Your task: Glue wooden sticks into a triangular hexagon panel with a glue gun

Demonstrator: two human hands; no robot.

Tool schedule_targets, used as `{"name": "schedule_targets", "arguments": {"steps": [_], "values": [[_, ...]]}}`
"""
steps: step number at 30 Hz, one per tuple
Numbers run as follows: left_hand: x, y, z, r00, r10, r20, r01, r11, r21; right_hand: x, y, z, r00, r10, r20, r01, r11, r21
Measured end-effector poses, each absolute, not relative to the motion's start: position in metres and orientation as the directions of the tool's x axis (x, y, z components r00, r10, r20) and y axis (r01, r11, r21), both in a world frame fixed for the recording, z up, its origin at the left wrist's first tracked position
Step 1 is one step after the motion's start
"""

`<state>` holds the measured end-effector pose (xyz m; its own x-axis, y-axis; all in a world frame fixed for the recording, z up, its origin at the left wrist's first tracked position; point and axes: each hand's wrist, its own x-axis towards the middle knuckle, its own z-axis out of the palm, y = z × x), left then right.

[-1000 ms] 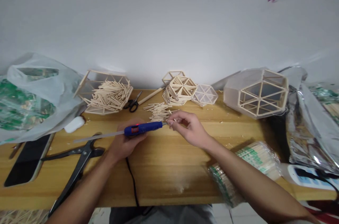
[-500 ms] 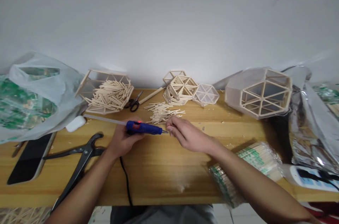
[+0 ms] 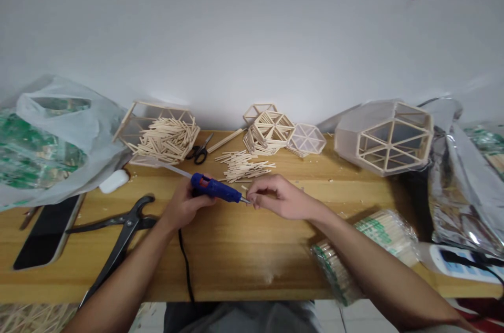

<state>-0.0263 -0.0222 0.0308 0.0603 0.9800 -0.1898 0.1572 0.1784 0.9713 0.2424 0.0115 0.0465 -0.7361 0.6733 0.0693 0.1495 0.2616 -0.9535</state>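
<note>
One glue gun held above the table in the curled left hand, nozzle at the right hand, thumb and fingertips pinching a stick, loose sticks beyond, pliers near the left forearm, right forearm across a packet.

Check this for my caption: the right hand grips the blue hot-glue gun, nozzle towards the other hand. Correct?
No: the left hand grips the blue hot-glue gun, nozzle towards the right hand, as the head view shows.
</note>
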Motion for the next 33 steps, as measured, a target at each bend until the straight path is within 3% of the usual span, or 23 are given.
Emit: {"name": "schedule_targets", "arguments": {"steps": [10, 20, 25, 33], "values": [[-0.028, -0.017, 0.028, 0.048, 0.963, -0.266, 0.132, 0.258, 0.957, 0.243, 0.013, 0.046, -0.763, 0.633, 0.132, 0.156, 0.379, -0.912], [-0.026, -0.014, 0.027, 0.054, 0.973, -0.225, 0.217, 0.209, 0.953, 0.241, 0.009, 0.049, -0.809, 0.56, 0.18, 0.294, 0.649, -0.702], [-0.026, -0.014, 0.025, -0.012, 0.978, -0.206, 0.197, 0.204, 0.959, 0.239, 0.008, 0.048, -0.769, 0.615, 0.177, 0.339, 0.626, -0.702], [-0.025, -0.023, 0.021, -0.16, 0.987, -0.029, 0.17, 0.057, 0.984, 0.239, 0.008, 0.041, -0.693, 0.693, 0.197, 0.337, 0.554, -0.761]]}}
